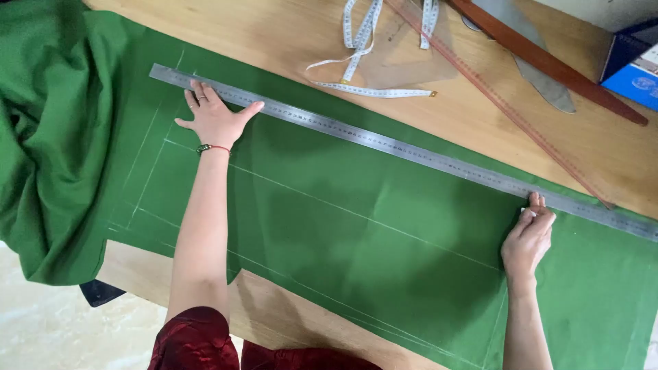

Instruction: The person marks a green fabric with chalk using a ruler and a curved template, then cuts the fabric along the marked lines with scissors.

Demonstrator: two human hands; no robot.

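Blue box [634, 65], table's far-right corner

One long steel ruler [384, 142], one green cloth [356, 233], one white tape measure [363, 48], one blue box [634, 65], two hands.

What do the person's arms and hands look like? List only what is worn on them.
Both forearms are bare. The left hand has a thin red cord bracelet at the wrist and a ring on one finger. The right hand shows nothing worn. A dark red garment shows near the left elbow.
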